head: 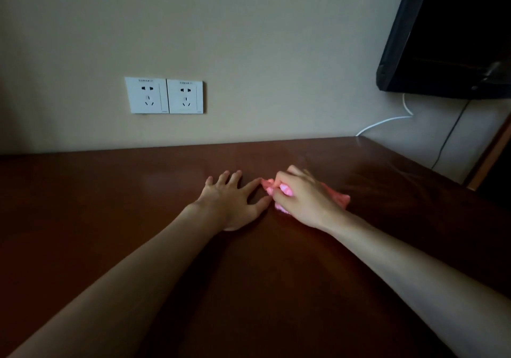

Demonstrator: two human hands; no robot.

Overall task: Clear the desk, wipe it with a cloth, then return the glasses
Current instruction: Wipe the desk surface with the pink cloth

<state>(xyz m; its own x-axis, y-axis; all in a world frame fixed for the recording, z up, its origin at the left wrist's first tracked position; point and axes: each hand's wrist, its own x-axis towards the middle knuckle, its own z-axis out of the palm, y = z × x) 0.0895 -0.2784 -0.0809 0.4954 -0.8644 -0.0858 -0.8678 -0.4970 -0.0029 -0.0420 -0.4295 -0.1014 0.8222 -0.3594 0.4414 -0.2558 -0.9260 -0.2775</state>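
Note:
A dark brown wooden desk point(138, 219) fills the lower half of the view. My right hand point(301, 197) grips a crumpled pink cloth point(338, 197) and holds it down on the desk top, right of centre. My left hand point(235, 201) rests flat on the desk just left of the cloth, fingers spread and straight, its thumb close to the cloth. No glasses are in view.
Two white wall sockets point(164, 96) sit on the beige wall behind the desk. A black wall-mounted screen point(448, 33) hangs at the upper right, with a white cable point(387, 121) and a black cable point(449, 136) below it. The desk's right edge point(431, 169) runs diagonally.

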